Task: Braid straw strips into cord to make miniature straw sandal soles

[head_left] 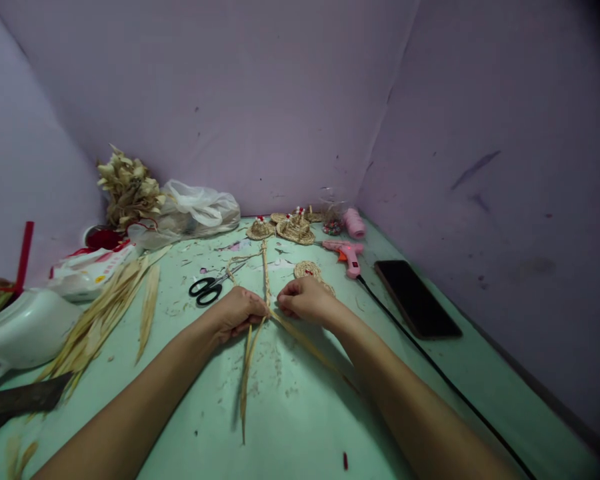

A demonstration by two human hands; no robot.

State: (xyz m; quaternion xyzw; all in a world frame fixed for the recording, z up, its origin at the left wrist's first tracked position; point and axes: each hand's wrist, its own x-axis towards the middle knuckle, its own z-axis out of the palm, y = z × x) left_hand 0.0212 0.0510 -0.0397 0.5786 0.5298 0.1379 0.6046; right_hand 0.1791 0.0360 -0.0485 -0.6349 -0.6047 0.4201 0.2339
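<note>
A braid of dried husk (266,273) runs away from me up the middle of the table. My left hand (243,310) is closed, pinching the braid at its near end. From that pinch, loose husk strips (249,380) hang toward me, and another strip (315,350) slants to the lower right beneath my right wrist. Just right of the braid is my right hand (307,300), its fingers curled together; what they hold, if anything, is hidden. Black-handled scissors (211,288) lie left of the braid, partly opened. A coiled woven disc (308,269) sits beyond my right hand.
Small woven hats (295,230) stand at the back. A pink glue gun (349,255), its black cord (430,360), and a phone (416,299) lie right. Leftward are husk strips (103,303), a white pitcher-like vessel (30,327), a dark blade (30,397) and a plastic bag (200,207).
</note>
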